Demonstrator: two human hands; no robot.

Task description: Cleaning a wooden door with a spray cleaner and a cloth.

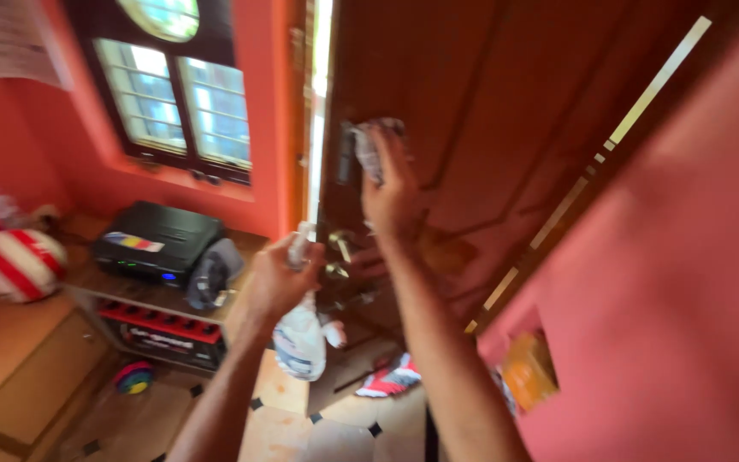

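My right hand is raised against the brown wooden door and grips a crumpled light cloth, pressed near a dark metal latch plate. My left hand is lower, closed round the neck of a white spray bottle that hangs below the fist. A metal door handle shows between the two hands. The picture is blurred by motion.
A black printer sits on a low shelf under a barred window. A red and white striped ball lies at the left. A small coloured ring and a red shoe lie on the tiled floor.
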